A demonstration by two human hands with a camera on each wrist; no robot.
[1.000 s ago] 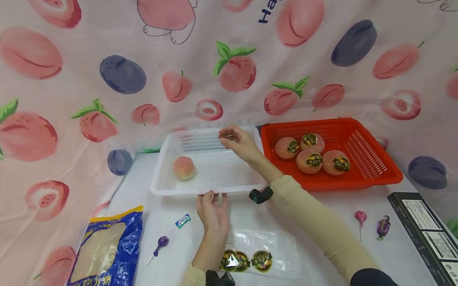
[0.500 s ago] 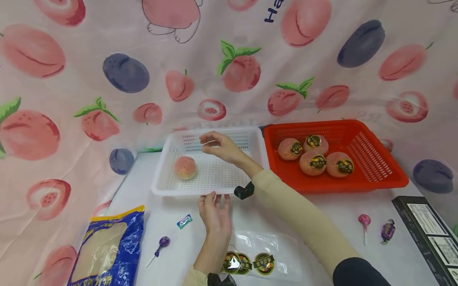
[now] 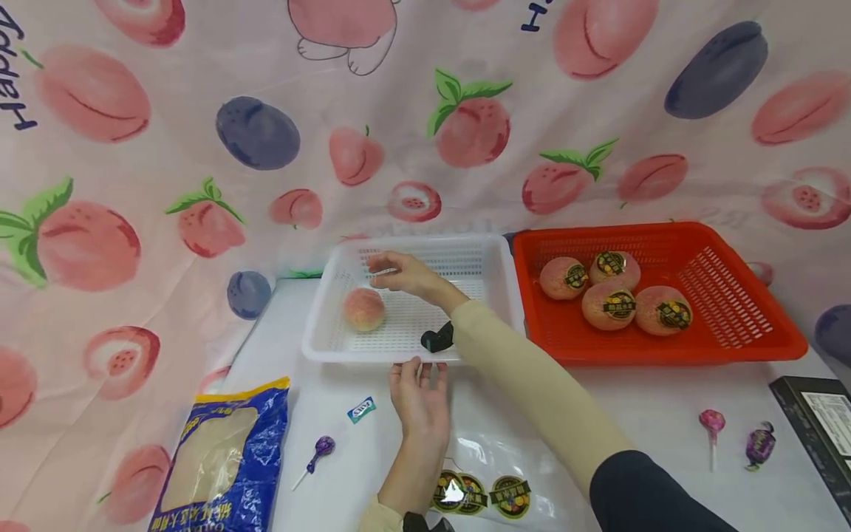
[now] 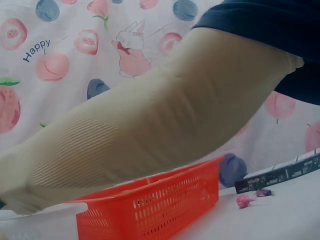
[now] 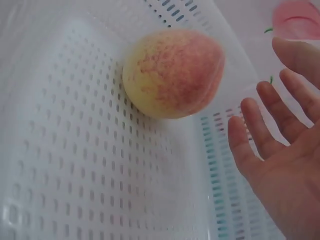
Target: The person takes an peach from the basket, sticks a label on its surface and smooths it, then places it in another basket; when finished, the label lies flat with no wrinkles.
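Note:
One peach [image 3: 364,309] without a sticker lies in the left part of the white perforated basket [image 3: 352,356]. Above that basket is my right hand [image 3: 408,276], just right of and behind the peach, with nothing in it. In the right wrist view the fingers of the right hand [image 5: 280,145] are spread and loosely bent, apart from the peach [image 5: 170,75]. My left hand [image 3: 422,410], palm up, touches the basket's front rim with straight fingertips. The left wrist view shows only the other arm's sleeve [image 4: 150,110] and the baskets, no left hand.
A red basket [image 3: 665,357] holding several peaches with black-gold stickers stands at right. In front lie a clear bag with round stickers [image 3: 510,496], a blue bag [image 3: 255,465], lollipops [image 3: 324,446] [image 3: 712,421], wrapped candies [image 3: 362,409] [image 3: 760,445] and a black box [image 3: 814,421].
My right hand has moved left across the white basket to near the peach. The left hand stays at the front rim. The head view has shifted somewhat left.

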